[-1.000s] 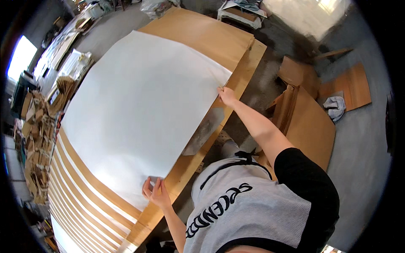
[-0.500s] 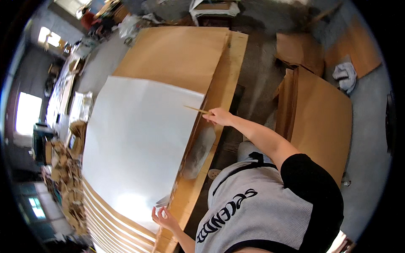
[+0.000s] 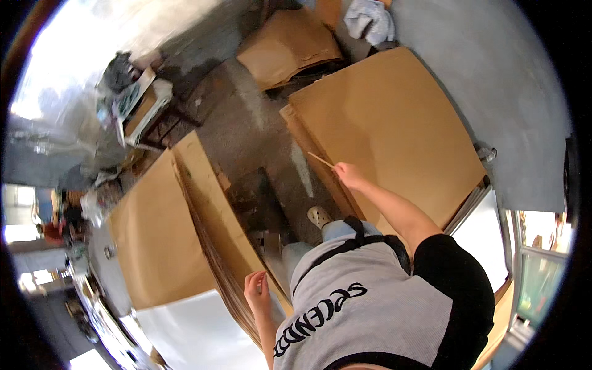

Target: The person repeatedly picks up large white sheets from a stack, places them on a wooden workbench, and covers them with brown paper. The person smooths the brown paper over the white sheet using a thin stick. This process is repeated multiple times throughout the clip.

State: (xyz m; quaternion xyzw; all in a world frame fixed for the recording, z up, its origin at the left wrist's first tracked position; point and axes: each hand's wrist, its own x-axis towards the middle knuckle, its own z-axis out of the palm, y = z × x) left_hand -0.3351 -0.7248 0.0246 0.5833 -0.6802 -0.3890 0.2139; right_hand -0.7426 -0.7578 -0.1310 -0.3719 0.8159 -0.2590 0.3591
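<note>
My right hand [image 3: 350, 176] is closed round a thin wooden stick [image 3: 321, 160], which points up and left. Hand and stick are over the near side of a stack of large brown cardboard sheets [image 3: 401, 132] on the right. My left hand [image 3: 258, 291] is beside the edge of the workbench on the left, empty, with its fingers loosely bent and apart. Close to it lie a white sheet [image 3: 191, 327] and a pile of brown sheets [image 3: 157, 240] on the wooden bench top [image 3: 213, 191]. Whether the left hand touches the bench, I cannot tell.
A dark concrete floor aisle [image 3: 246, 117] runs between the two stacks, and my shoe [image 3: 318, 216] stands in it. Farther off are more folded cardboard [image 3: 290, 49], a grey cloth [image 3: 370, 21] and a small cluttered table [image 3: 148, 114]. White panels [image 3: 484, 240] lean at the right.
My view and body have turned right, away from the white sheet. The right hand has carried the stick from that sheet's edge to the cardboard stack. The left hand has left the sheet's near corner.
</note>
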